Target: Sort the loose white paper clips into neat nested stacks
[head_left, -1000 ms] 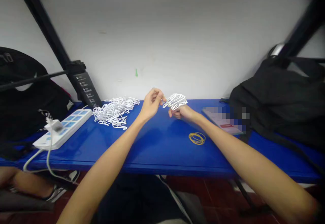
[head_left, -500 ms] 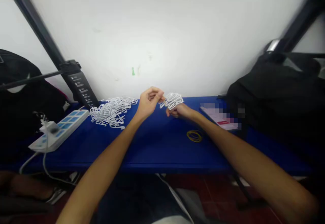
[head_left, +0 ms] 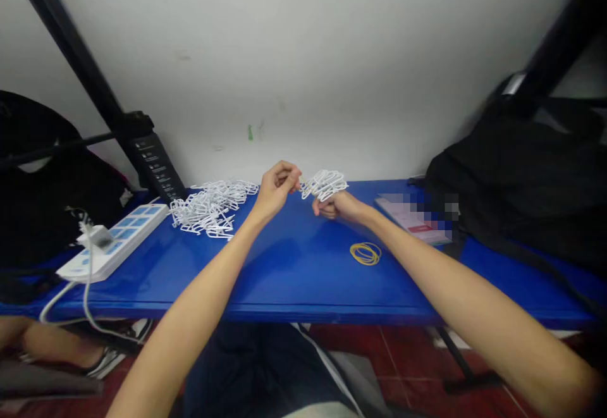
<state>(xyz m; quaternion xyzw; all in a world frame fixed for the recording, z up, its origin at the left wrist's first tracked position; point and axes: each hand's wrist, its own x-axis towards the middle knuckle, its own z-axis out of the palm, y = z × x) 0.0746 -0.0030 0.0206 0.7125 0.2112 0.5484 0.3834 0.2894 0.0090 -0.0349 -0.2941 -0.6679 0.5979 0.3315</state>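
Above the far side of a blue table [head_left: 294, 285], the person's right hand [head_left: 340, 205] is curled closed on a bundle of slim white bent pieces [head_left: 325, 184], which look like wire or plastic hooks. The bundle fans out over the top of the fist, raised off the tabletop. Just beside its left end is the left hand [head_left: 281, 185], thumb and fingertips drawn together in a pinch; anything between them is too small to make out.

On the table to the left of the left hand lies a loose, tangled pile of similar white pieces [head_left: 211, 208]. Nearer the viewer, beside the right forearm, sit a few overlapping yellow loops [head_left: 365, 255], like rubber bands. Beyond that forearm is a flat pinkish sheet or booklet [head_left: 401, 214], partly blurred by pixel blocks.

At the table's left, a white power strip [head_left: 142, 221] with blue socket panels lies at a slant, a white plug [head_left: 98, 239] and cable on it. Behind it leans a black panel with white print [head_left: 160, 172]. Black bags stand at both ends, the right one [head_left: 512, 178] bulky. A pale wall [head_left: 303, 57] rises behind. Below the table's left end show another person's leg [head_left: 61, 344] and dark red floor tiles [head_left: 393, 355].
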